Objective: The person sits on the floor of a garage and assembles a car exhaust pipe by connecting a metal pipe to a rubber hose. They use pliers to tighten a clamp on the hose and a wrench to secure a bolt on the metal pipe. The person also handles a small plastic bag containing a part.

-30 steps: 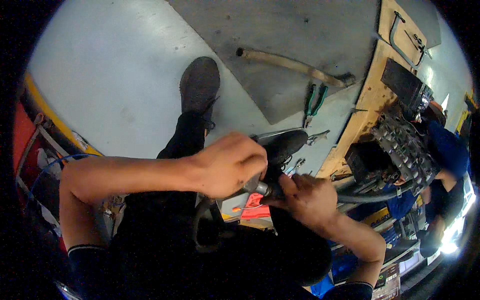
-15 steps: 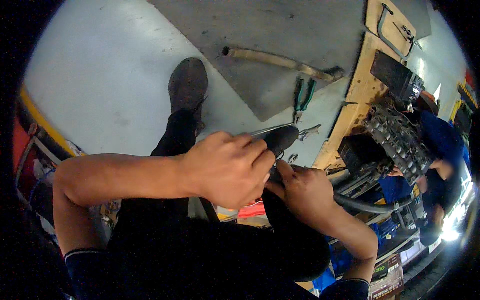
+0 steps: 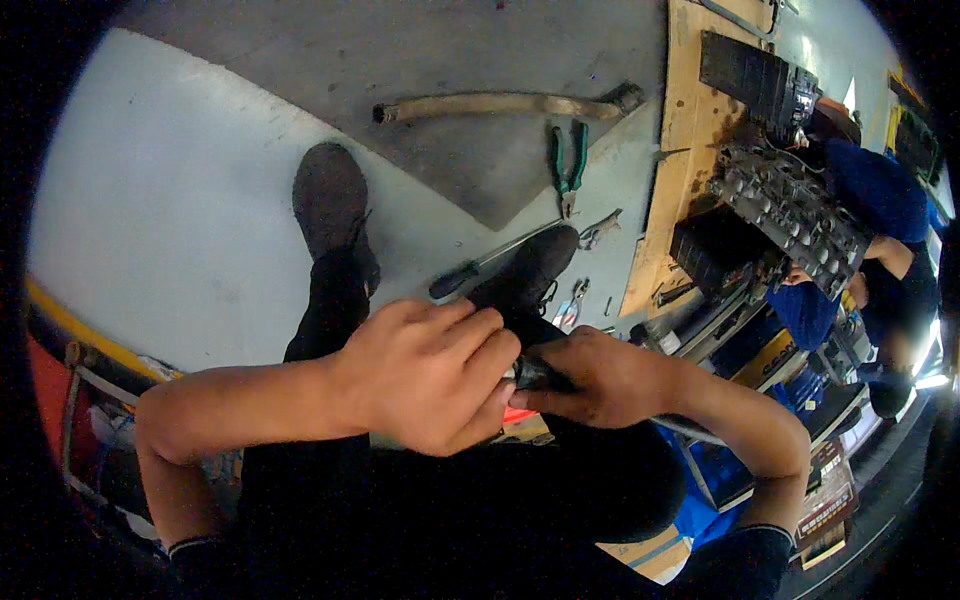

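Note:
My left hand [image 3: 430, 375] is closed in a fist in front of my body, its fingers curled round something small that they hide. Against it, my right hand [image 3: 610, 380] grips a black hose [image 3: 543, 376], whose dark end shows between the two hands with a bit of metal beside it. More of the hose appears to run out below my right forearm. Beyond the hands, near my shoe, a screwdriver [image 3: 456, 280] with a black handle lies on the floor. Green-handled pliers [image 3: 568, 180], grey locking pliers [image 3: 601, 229] and another small plier-like tool [image 3: 573, 306] lie close by.
A worn brownish hose [image 3: 500, 105] lies on a grey mat [image 3: 440, 50]. To the right, cardboard [image 3: 685, 140] borders a metal engine cylinder head [image 3: 790, 215], where a person in a blue sleeve [image 3: 880, 185] works. A red-and-yellow edged rack [image 3: 75, 310] stands left.
Both hands have come slightly lower and drawn a little apart, baring the black hose end between them. The view has shifted, uncovering the screwdriver's handle and the small tool.

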The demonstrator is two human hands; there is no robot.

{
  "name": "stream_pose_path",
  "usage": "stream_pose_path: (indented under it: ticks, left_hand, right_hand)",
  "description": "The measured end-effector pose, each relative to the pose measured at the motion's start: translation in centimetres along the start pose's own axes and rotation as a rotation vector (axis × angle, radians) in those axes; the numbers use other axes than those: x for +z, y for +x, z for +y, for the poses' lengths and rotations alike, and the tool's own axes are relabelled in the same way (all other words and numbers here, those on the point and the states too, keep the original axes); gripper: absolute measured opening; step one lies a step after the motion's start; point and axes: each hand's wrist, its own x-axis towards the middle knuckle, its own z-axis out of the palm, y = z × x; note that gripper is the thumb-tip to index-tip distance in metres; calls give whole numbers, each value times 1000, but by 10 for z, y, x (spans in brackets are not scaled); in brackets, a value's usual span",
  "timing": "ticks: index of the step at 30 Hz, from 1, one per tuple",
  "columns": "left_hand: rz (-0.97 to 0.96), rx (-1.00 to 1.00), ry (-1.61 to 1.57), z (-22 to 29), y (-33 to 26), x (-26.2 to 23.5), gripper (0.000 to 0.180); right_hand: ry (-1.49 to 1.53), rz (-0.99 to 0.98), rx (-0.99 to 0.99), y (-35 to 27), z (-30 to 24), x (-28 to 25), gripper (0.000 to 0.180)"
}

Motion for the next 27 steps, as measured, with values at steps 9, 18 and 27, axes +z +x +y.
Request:
stream_pose_path:
  ticks: [9,18,27]
  left_hand:
    - [-127,-242,-688,-4,-9,-16,12]
    - [-117,-155,-131,11,-8,-2,20]
    - [-148,-144,-45,-1,-11,8,21]
  right_hand:
    - [-324,-117,-87,-6,-42,-11,57]
    - [-299,-23,-150,-1,-24,5,49]
    - [-419,119,-185,13,-16,19,47]
